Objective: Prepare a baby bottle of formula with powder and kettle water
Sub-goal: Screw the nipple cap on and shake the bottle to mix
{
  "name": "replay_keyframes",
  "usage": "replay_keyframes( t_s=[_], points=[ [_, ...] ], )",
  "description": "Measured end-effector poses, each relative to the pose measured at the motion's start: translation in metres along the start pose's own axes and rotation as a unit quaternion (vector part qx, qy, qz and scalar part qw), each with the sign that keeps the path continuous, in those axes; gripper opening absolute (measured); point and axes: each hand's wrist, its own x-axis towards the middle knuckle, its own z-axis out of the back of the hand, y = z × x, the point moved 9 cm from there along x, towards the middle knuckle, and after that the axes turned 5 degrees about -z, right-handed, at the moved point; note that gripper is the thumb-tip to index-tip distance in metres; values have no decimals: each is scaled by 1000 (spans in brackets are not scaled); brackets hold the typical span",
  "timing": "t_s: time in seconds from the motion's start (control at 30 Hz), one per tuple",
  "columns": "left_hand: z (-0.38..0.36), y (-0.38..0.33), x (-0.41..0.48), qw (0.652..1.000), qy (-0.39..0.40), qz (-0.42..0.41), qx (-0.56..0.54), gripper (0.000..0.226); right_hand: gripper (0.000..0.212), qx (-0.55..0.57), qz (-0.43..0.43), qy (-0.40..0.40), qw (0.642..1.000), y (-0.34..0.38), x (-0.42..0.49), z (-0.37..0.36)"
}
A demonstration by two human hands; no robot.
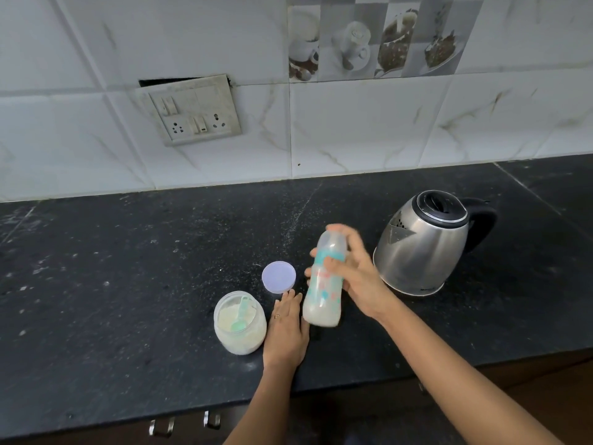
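Right hand [353, 274] wraps the milky, blurred baby bottle [322, 293] mid-body, thumb in front, fingertips [312, 252] showing past its left edge, bottle tilted over the counter [128, 284] near the kettle [423, 245]; left hand [285, 332] lies flat, fingers straight, between bottle and open powder jar [240, 322].
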Motion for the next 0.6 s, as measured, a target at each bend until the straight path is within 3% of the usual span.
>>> replay_keyframes(
  t_s=[0.07,0.2,0.23,0.33,0.37,0.47,0.5,0.53,0.6],
  points=[
    [-2,1,0,1000,5,-3,3,52,59,-77,-9,49,996,1,-4,-9],
    [-1,2,-1,1000,-8,11,5,50,48,105,6,-96,990,10,9,24],
    [-1,2,0,1000,-6,8,6,50,47,94,6,-79,992,8,11,21],
    [-4,2,0,1000,7,-1,4,53,55,-96,-23,70,993,0,3,-12],
    [-3,2,0,1000,4,-1,5,53,56,-97,-8,72,993,4,6,-12],
    [-1,2,0,1000,-10,11,8,50,56,99,16,-59,993,12,12,14],
    [0,1,0,1000,-11,10,10,50,57,112,23,-69,991,12,11,17],
    [-2,2,0,1000,-7,6,8,51,60,72,23,-43,996,9,11,12],
    [-6,4,1,1000,8,1,3,53,64,-116,5,68,991,-2,2,-10]
  ],
)
